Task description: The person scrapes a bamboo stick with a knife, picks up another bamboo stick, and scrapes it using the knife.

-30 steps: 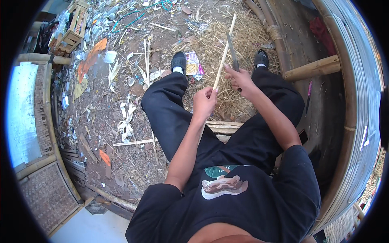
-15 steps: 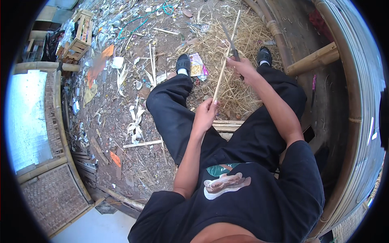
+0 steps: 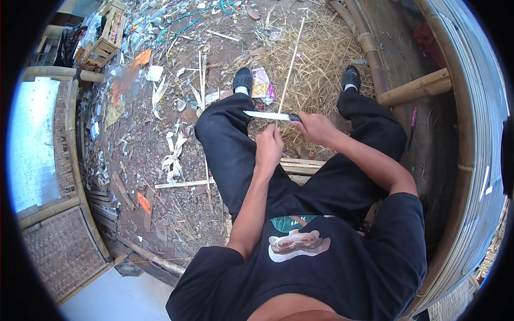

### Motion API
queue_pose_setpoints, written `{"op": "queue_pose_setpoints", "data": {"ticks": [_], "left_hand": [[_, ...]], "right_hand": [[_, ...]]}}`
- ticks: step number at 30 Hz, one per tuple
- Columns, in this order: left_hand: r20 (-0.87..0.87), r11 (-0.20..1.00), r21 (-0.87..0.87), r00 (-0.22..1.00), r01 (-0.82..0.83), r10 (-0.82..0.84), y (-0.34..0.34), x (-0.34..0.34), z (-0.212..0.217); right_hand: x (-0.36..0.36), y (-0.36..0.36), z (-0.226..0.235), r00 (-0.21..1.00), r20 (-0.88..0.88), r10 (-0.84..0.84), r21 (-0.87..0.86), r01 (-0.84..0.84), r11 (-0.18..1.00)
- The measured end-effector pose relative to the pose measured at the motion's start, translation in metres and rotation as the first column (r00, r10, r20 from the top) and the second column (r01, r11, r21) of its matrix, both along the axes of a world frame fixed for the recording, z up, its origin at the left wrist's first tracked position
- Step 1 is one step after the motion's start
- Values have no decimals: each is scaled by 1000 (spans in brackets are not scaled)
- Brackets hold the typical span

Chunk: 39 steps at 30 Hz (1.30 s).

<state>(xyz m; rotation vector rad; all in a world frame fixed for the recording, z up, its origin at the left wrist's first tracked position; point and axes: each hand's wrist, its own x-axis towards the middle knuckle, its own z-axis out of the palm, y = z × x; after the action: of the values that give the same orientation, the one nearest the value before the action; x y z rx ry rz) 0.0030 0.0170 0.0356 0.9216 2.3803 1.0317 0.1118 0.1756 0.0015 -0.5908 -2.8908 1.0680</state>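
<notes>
Mid-frame: my left hand [image 3: 269, 143], pinching pale wooden strip [image 3: 292, 65]; my right hand [image 3: 317, 129], gripping black-handled steel knife [image 3: 267, 115]. Seemingly paring; steady angle needed next.

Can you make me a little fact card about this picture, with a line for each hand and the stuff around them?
Left hand: holds a thin pale strip
Right hand: holds a knife by its dark handle
Blade: lies across the strip, just beyond the left hand; touching or not, I can't tell
Feet: dark sandals, set apart
Between the feet: straw and a colourful packet
Upper left: wooden crate
</notes>
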Motion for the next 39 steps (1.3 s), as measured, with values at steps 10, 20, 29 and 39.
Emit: {"op": "queue_pose_setpoints", "data": {"ticks": [10,20,29,39], "left_hand": [[1,999,-37,999,-32,32,2,7,7],[-7,995,-94,1000,-22,22,4,13,8],[-32,993,-119,999,-13,9,2,10,6],[-47,990,-139,998,36,-42,9,18,11]], "right_hand": [[-2,14,-2,999,12,45,17,-46,999],[-14,34,-5,984,153,-92,54,84,995],[-16,42,-13,996,83,-16,89,8,996],[-19,88,-26,989,126,-74,174,51,983]]}}
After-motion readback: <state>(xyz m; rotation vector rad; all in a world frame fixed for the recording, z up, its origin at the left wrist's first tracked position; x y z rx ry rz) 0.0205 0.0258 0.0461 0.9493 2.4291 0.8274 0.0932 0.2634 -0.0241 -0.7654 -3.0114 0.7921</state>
